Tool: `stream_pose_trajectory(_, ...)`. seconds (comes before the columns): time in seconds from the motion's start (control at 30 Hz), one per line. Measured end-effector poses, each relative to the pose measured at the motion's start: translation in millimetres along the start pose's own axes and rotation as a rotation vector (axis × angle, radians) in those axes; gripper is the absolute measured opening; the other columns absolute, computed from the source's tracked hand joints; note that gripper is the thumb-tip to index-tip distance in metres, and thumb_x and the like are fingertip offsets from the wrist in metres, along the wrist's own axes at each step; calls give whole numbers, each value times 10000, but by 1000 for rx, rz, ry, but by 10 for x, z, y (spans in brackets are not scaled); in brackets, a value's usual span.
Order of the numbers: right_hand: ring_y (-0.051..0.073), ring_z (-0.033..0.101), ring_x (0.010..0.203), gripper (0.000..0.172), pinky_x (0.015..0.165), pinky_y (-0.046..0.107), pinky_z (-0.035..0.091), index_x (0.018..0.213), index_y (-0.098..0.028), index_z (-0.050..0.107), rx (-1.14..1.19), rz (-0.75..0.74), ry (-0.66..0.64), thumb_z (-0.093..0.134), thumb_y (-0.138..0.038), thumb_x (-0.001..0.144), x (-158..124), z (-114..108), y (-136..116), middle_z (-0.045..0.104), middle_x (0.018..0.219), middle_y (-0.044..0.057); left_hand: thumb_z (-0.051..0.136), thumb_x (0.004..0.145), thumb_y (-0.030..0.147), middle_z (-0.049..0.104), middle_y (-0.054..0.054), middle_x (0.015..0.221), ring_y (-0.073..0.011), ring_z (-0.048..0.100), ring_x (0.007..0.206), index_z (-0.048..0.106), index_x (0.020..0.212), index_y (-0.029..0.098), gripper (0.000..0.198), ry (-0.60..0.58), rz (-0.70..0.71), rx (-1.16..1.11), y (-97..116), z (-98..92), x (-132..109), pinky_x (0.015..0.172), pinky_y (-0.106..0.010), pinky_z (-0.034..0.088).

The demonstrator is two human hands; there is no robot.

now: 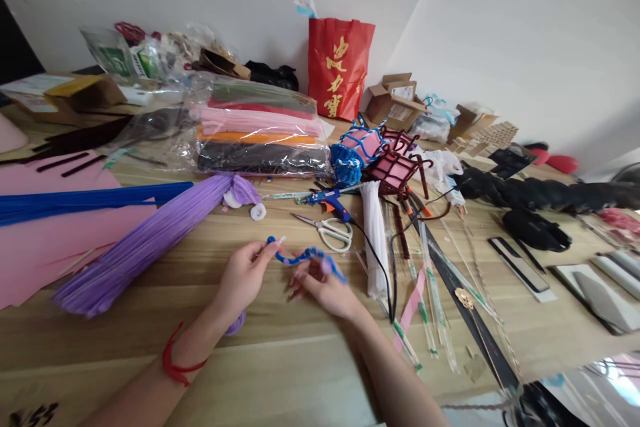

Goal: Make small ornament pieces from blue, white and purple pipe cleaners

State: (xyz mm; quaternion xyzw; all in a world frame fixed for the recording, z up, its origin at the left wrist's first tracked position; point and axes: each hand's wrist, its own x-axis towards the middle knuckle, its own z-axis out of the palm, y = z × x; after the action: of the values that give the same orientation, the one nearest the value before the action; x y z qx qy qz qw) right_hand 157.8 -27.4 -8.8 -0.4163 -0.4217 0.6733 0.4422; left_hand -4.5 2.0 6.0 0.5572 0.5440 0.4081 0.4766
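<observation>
Pinched between the thumb and fingertips of my left hand [245,277] is one end of a blue and purple twisted pipe cleaner [299,257]. A small blue curl shows at that end. My right hand [323,287] grips the other stretch, its fingers bent and slightly blurred, and the tail sticks out past the knuckles. Both hands are just above the wooden table [280,360]. Partly hidden behind my left wrist lies a fuzzy purple piece [236,323]. White-handled scissors [334,235] and a blue glue gun [327,203] lie beyond the hands.
Left of my hands are bundles of purple pipe cleaners [145,247] and blue pipe cleaners [95,201]. A white bundle [374,240] and glue sticks lie to the right. Farther back are bagged pipe cleaners [263,123], woven lantern shapes [393,170] and a red bag [340,67].
</observation>
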Motion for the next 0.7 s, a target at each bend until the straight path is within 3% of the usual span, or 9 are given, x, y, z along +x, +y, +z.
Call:
stream_pose_trajectory(0.13, 106, 562, 455, 347, 435, 222, 466, 936, -152, 573, -38, -115, 78, 714, -355, 693, -9, 83, -30, 612, 634, -13, 544, 768, 462, 676, -18, 704, -203, 598, 737, 663, 758, 144, 340, -73, -19, -52, 26, -3, -6, 676, -265, 433)
stream_pose_trajectory(0.3, 92, 486, 416, 222, 426, 223, 406, 716, -143, 637, -52, -206, 224, 714, -350, 695, -9, 29, -47, 608, 570, 0, 532, 774, 406, 626, 5, 627, -162, 538, 602, 663, 725, 146, 295, -112, 4, -8, 82, 77, -68, 565, -242, 394)
stream_pose_trajectory(0.5, 176, 539, 728, 76, 730, 313, 437, 679, -221, 716, -337, -421, 357, 741, -292, 669, -45, -57, -157, 619, 716, 28, 510, 787, 361, 567, 13, 575, -149, 496, 577, 618, 650, 174, 255, -257, 78, 41, 17, 100, -62, 548, -238, 382)
stream_pose_trajectory(0.6, 211, 556, 878, 82, 804, 339, 439, 712, -226, 706, -246, -438, 315, 721, -303, 688, -59, -69, -202, 635, 881, 50, 512, 796, 376, 553, 16, 592, -136, 474, 579, 596, 644, 176, 265, -336, 79, -2, 35, 111, -79, 552, -235, 378)
stream_pose_trajectory(0.7, 205, 587, 849, 146, 769, 341, 466, 784, -195, 680, -89, -358, 189, 676, -334, 737, -64, -48, -200, 655, 941, 65, 511, 812, 383, 586, -7, 661, -139, 499, 638, 623, 700, 160, 274, -421, 57, -119, 68, 129, -98, 605, -247, 399)
